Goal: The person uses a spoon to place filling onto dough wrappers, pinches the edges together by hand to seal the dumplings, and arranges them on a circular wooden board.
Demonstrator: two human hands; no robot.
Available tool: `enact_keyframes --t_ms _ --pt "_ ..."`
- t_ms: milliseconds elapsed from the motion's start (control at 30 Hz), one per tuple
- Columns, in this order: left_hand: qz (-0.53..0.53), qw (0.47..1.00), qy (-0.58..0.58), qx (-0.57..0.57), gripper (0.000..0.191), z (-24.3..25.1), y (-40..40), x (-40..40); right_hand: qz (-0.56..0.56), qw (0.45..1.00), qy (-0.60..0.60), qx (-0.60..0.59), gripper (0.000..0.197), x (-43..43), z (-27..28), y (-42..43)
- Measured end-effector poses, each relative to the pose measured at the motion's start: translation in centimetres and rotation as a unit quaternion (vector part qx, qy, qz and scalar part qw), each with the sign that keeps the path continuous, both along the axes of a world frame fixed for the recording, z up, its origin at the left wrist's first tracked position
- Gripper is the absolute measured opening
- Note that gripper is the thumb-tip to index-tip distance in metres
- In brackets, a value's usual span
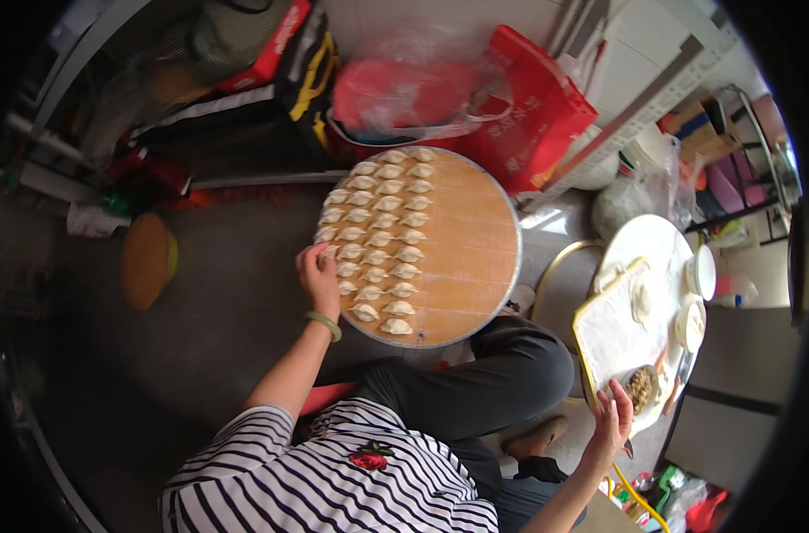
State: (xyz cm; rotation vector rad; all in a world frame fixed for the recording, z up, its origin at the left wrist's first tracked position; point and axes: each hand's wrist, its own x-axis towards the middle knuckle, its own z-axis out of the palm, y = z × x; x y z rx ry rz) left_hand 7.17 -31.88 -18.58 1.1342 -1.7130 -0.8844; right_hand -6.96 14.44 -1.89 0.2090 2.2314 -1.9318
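Observation:
At the left rim of a round wooden board (467, 233), my left hand (319, 270) has its fingertips closed around a small pale dumpling (330, 250), mostly hidden by the fingers. Rows of folded dumplings (379, 238) cover the board's left half. Off to the right, my right hand (611, 418) is held with fingers apart and nothing in it. Beside its fingertips is a bowl of chopped filling (640, 390). A floured rectangular board (607, 340) with a yellow edge lies on a round white table (651, 233). On it is a pale floury mound (641, 300).
Two white bowls (701, 272) stand along the table's far rim. Behind the dumpling board are a red bag (537, 113) and a black bag (238, 133) with yellow straps. A metal rack post (637, 120) rises at the right. A round stool (146, 261) stands on the floor at left.

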Motion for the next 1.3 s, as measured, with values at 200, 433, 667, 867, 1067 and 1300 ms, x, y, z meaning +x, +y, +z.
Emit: enact_keyframes --t_ms 200,433,667,867,1067,1300 --pt "0.010 0.999 0.001 0.043 0.021 -3.4 -1.0 1.0 0.020 1.000 0.018 0.006 0.028 -1.8 -0.3 1.2" --pt "-0.019 0.993 0.001 0.117 0.026 -2.9 -2.2 1.5 0.009 0.998 0.067 -0.014 0.023 -4.8 1.1 4.3" --pt "-0.154 0.968 0.162 0.118 0.031 9.6 5.2 -5.7 0.112 0.958 0.139 0.224 0.027 -19.7 -1.4 6.5" --pt "-0.418 0.762 0.327 0.371 0.028 21.4 22.6 -21.1 0.199 0.880 0.121 0.413 0.027 -26.5 -5.8 3.4" --pt "-0.404 0.613 0.374 0.567 0.024 22.4 32.0 -28.2 0.182 0.831 0.157 0.501 0.021 -25.7 -5.6 1.5" --pt "-0.357 0.595 0.313 0.649 0.020 19.8 32.3 -28.5 0.187 0.868 0.111 0.447 0.022 -26.2 -6.2 3.0"
